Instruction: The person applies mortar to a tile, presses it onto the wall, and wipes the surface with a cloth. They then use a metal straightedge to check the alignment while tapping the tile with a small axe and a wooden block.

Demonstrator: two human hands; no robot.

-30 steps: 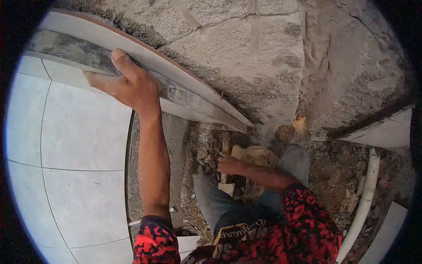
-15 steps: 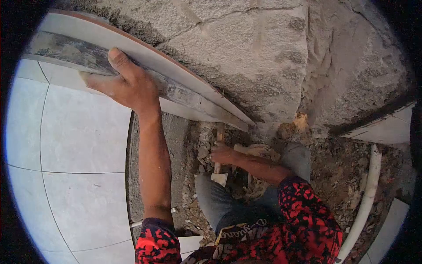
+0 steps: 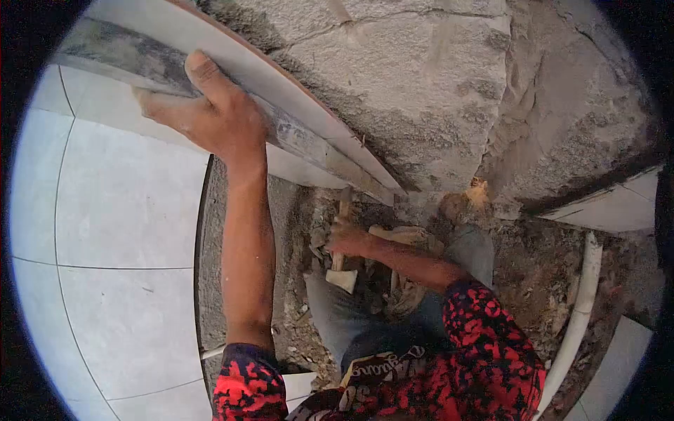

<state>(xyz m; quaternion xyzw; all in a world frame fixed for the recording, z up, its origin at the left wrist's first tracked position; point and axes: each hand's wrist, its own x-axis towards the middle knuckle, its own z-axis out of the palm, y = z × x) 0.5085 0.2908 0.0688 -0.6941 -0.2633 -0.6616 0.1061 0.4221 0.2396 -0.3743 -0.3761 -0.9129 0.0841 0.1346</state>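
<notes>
A long, grey, mortar-stained straightedge bar (image 3: 302, 133) lies along the face of a pale tile (image 3: 246, 56) set against the rough wall. My left hand (image 3: 225, 116) grips the bar, its thumb across the front and a finger reaching past the lower edge. Lower down, near the far end of the bar, my right hand (image 3: 347, 238) is closed around a wooden-handled tool (image 3: 340, 281) with a flat, flared pale head. That head points toward my knee, and the handle's other end is close to the bar's lower edge; contact cannot be made out.
Large pale floor tiles (image 3: 126, 203) spread on the left, edged by a rough mortar strip (image 3: 217, 281). Rubble and soil (image 3: 526, 281) lie around my legs. A white pipe (image 3: 579, 316) runs down the right side. Cracked bare plaster (image 3: 393, 77) covers the wall ahead.
My right hand and the tool have shifted slightly toward me and left. My left hand stays on the bar, while the whole view has shifted a little.
</notes>
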